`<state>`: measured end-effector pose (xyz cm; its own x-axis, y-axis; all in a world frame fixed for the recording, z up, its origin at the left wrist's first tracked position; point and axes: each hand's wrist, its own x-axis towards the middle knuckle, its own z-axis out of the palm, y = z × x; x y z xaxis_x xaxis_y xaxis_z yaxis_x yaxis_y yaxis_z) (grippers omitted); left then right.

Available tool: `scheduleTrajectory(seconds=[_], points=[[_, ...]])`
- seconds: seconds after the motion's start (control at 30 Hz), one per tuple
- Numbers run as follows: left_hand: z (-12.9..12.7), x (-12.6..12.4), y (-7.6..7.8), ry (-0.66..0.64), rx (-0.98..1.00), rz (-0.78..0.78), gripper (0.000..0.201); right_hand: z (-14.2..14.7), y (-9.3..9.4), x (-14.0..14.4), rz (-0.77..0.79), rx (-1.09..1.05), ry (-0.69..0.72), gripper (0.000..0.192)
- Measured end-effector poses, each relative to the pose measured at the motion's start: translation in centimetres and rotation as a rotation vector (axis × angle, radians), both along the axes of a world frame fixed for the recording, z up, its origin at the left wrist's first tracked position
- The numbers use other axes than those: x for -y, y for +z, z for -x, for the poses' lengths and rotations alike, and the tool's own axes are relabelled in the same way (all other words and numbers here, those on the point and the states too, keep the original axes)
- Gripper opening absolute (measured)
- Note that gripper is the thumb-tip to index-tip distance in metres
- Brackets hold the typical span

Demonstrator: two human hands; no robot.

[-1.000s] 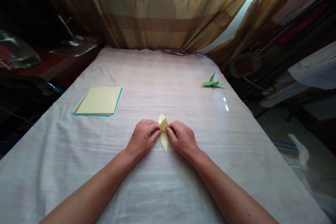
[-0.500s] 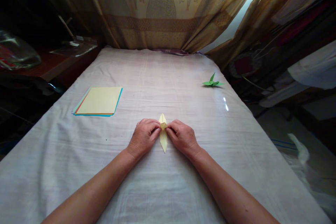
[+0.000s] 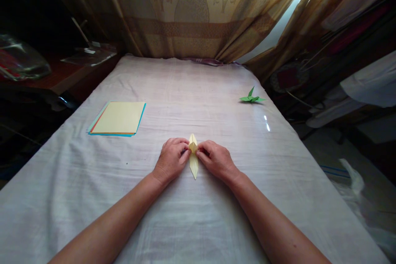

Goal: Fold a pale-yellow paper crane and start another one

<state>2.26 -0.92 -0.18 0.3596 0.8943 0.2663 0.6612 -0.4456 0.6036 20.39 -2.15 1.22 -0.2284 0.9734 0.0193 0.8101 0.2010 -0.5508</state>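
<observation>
Folded paper: a pale yellow folded paper piece (image 3: 193,159), long and narrow, pointed at both ends, lies flat on the white cloth near the middle of the worktop, its long axis running away from the person.
Upper part of piece: a small raised fold sits near the far tip, between the fingertips of both hands.
Left hand: the left hand (image 3: 170,160) is closed in a pinch on the left edge of the folded paper piece, fingers curled, knuckles up, heel of the hand resting on the cloth.
Right hand: the right hand (image 3: 216,159) is pinched on the right edge of the same piece, directly opposite the left hand, fingers curled in the same way.
Forearms: both bare forearms run in from the near edge and converge on the piece.
Worktop: the worktop (image 3: 198,90) is covered by a white, lightly creased cloth.
Paper stack: a stack of coloured sheets (image 3: 118,118), yellow on top with blue and orange edges showing, lies flat to the left, well apart from the hands.
Green figure: a green origami figure (image 3: 251,97) stands near the right edge, farther back, well apart from the hands.
Background: patterned beige curtains (image 3: 192,12) hang behind the far end of the worktop.
</observation>
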Motion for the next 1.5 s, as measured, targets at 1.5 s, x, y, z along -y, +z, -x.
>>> scheduleTrajectory(seconds=[1.5], points=[[-0.9,-0.4,0.4,0.090,-0.133,-0.004,0.017,1.8,-1.2,0.6,-0.153,0.004,-0.218,0.018]])
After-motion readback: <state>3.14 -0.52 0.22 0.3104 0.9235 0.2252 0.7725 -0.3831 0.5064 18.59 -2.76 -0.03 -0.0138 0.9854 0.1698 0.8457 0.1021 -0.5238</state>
